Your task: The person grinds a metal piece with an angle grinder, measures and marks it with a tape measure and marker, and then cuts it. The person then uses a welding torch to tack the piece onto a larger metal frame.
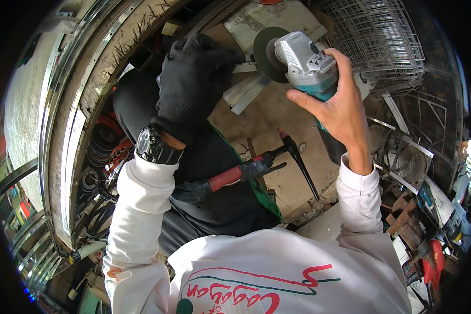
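Note:
My right hand (pixel 341 106), bare, is wrapped round the body of a teal and silver angle grinder (pixel 304 58). Its dark, thin disc (pixel 265 56) faces left, towards my other hand. In a black glove, my left hand (pixel 196 73) is closed on a small metal piece (pixel 245 67), whose end sticks out beside the disc. Whether the disc touches the metal I cannot tell. Across my dark trousers lies a welding torch (pixel 227 178) with a red and black handle; its head and long black back cap reach out over the floor.
On the left runs a workbench edge with long shiny metal strips (pixel 68 172). Flat metal bars (pixel 249 94) lie beyond the disc. Wire mesh (pixel 377 42) is stacked at far right, above a round fan-like part (pixel 411 159). Wood scraps (pixel 407 222) and a red tool (pixel 433 264) clutter the near right.

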A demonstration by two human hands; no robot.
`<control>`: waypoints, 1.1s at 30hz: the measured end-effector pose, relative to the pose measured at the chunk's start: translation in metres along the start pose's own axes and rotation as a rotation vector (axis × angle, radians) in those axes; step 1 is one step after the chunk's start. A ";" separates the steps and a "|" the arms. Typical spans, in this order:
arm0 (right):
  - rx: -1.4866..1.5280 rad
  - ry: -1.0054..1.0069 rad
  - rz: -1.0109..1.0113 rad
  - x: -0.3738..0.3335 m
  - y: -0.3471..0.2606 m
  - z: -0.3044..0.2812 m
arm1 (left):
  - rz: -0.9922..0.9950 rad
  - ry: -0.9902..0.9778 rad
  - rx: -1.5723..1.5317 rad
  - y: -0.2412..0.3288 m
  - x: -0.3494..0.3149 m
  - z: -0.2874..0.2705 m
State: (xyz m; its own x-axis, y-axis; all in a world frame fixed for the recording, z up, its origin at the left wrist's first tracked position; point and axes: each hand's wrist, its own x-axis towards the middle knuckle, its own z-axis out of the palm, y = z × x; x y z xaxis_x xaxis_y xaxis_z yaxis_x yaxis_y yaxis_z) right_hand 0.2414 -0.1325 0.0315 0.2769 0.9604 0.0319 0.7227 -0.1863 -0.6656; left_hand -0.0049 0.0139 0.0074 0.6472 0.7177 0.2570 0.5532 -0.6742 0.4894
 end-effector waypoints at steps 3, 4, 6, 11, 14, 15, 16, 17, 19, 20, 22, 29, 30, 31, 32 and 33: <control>-0.012 -0.031 -0.009 0.007 -0.003 -0.003 | 0.029 0.041 -0.012 0.000 -0.001 0.003; -0.018 -0.033 -0.023 0.010 -0.003 -0.003 | 0.022 0.041 -0.013 0.001 -0.001 0.003; -0.032 -0.038 -0.051 0.014 -0.002 -0.004 | 0.009 0.041 -0.016 0.003 0.000 0.002; 0.004 -0.091 0.041 0.019 -0.006 -0.007 | 0.004 0.034 -0.029 0.003 -0.001 0.003; 0.004 -0.097 0.041 0.023 -0.006 -0.006 | 0.009 0.025 -0.028 0.002 0.000 0.002; -0.001 -0.095 0.037 0.025 -0.005 -0.005 | 0.011 0.021 -0.027 0.001 0.001 0.002; -0.006 -0.092 0.032 0.027 -0.004 -0.005 | -0.008 -0.002 -0.021 0.002 0.001 0.001; -0.012 -0.090 0.027 0.029 -0.004 -0.005 | -0.028 -0.024 -0.015 0.004 0.000 0.000; 0.001 -0.093 0.031 0.033 -0.002 -0.004 | -0.039 -0.038 -0.015 0.004 0.000 -0.001; 0.007 -0.094 0.033 0.035 -0.002 -0.004 | -0.028 -0.029 -0.021 0.004 0.000 -0.001; -0.014 -0.090 0.049 0.038 -0.003 -0.002 | -0.018 -0.031 -0.009 0.003 0.000 -0.001; -0.054 -0.030 0.035 0.030 0.008 -0.002 | 0.049 0.023 0.155 0.014 -0.007 -0.003; -0.055 -0.018 0.059 0.026 0.010 -0.001 | 0.089 0.056 0.194 0.016 -0.009 -0.003; -0.057 -0.005 0.083 0.021 0.012 -0.002 | 0.111 0.074 0.141 0.015 -0.007 0.000; -0.058 0.004 0.105 0.017 0.013 -0.002 | 0.128 0.093 0.089 0.014 -0.006 0.002; -0.038 0.004 0.130 0.012 0.014 -0.002 | 0.145 0.112 0.036 0.013 -0.006 0.005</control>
State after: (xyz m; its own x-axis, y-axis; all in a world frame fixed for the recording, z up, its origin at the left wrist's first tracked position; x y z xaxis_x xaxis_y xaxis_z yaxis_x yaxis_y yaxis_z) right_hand 0.2560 -0.1241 0.0246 0.3726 0.9266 -0.0500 0.7038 -0.3174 -0.6355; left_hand 0.0010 -0.0006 0.0084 0.6603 0.6264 0.4143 0.4785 -0.7761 0.4107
